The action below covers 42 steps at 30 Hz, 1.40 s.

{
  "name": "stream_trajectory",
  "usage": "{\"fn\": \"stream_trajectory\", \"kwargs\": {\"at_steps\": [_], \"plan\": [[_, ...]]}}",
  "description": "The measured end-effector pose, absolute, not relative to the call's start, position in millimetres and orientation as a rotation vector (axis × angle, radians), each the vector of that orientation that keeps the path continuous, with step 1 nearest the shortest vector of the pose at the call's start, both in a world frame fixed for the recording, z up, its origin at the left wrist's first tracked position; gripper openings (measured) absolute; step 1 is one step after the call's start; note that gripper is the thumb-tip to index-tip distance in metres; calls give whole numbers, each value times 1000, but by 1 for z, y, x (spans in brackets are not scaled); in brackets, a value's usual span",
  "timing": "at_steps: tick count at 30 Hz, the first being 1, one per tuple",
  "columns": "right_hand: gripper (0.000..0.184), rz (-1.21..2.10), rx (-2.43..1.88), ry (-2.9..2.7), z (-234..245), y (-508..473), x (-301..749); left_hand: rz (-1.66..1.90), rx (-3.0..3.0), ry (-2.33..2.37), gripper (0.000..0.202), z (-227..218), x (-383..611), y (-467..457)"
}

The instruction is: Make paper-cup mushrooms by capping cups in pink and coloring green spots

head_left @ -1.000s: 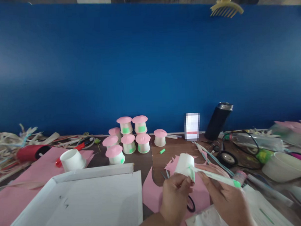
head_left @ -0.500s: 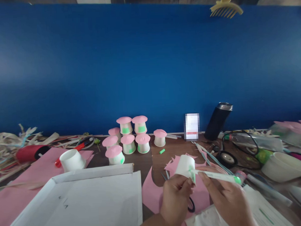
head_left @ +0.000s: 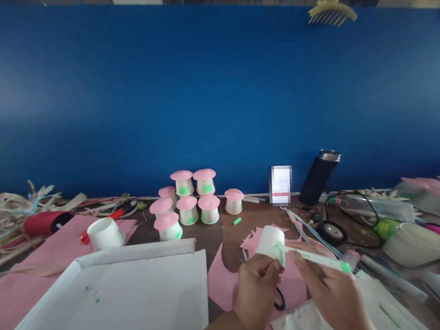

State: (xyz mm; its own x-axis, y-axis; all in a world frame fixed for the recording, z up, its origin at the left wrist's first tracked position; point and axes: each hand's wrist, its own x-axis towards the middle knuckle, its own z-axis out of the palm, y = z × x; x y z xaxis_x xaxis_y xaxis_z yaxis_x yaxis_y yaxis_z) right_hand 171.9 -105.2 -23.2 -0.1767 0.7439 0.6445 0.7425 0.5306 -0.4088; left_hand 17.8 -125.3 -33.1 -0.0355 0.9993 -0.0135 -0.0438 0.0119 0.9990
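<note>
My left hand (head_left: 258, 286) is closed on a white paper cup (head_left: 271, 241), which is tipped on its side with a green patch on its wall. In my right hand (head_left: 332, 288) is a white marker (head_left: 315, 258) with a green end, its tip against the cup at the green patch. Below both hands lie cut pink paper (head_left: 224, 280) and a pair of scissors (head_left: 279, 299), partly hidden by my left hand. A small green marker cap (head_left: 237, 221) rests on the table beyond them.
Several cups with pink paper tops (head_left: 188, 209) stand at the back. A white cardboard box lid (head_left: 145, 292) and a bare cup (head_left: 106, 234) are on the left. To the right are a black flask (head_left: 319, 177), cables, a plastic bottle (head_left: 376, 206) and a white bowl (head_left: 417, 244).
The marker has shifted very slightly against the cup, its green end a little to the left. Everything else looks the same.
</note>
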Motion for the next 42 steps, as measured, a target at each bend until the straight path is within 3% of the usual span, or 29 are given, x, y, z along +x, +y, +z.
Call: {"fn": "stream_trajectory", "kwargs": {"at_steps": [42], "plan": [[22, 113, -1222, -1938, -23, -107, 174, 1264, 1147, 1199, 29, -33, 17, -126]]}}
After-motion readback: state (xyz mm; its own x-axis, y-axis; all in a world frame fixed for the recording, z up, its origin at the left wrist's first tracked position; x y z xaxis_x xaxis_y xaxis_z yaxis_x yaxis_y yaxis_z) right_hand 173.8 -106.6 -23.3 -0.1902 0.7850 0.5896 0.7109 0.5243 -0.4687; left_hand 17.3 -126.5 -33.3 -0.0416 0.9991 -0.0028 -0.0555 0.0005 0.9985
